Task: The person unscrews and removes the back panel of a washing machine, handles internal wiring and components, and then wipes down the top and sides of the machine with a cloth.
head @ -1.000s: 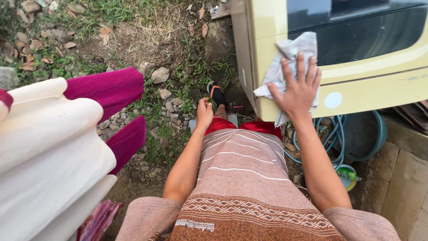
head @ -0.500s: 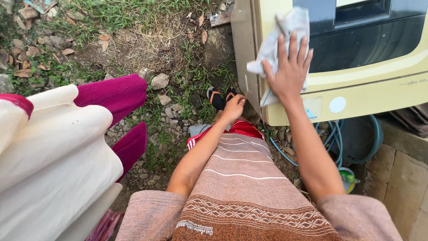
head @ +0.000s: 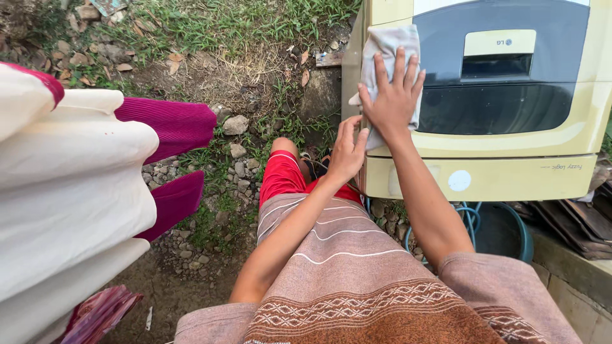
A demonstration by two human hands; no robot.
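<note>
A pale yellow washing machine [head: 484, 172] with a dark tinted lid stands on the right. My right hand [head: 392, 95] lies flat, fingers spread, pressing a grey-white cloth [head: 386, 48] against the machine's top left corner. My left hand [head: 347, 150] is open just below it, fingers together, touching the machine's left front edge. I wear a brown striped shirt and red shorts.
White and magenta laundry [head: 83, 185] hangs close on the left. Below is dirt with stones [head: 236, 124] and grass. A teal bucket [head: 503, 229] with a hose sits under the machine; a concrete slab [head: 574, 280] lies at the right.
My right hand has slid the cloth up along the machine's top left. My left hand rose from my knee to the machine's edge. The view tilted toward the machine.
</note>
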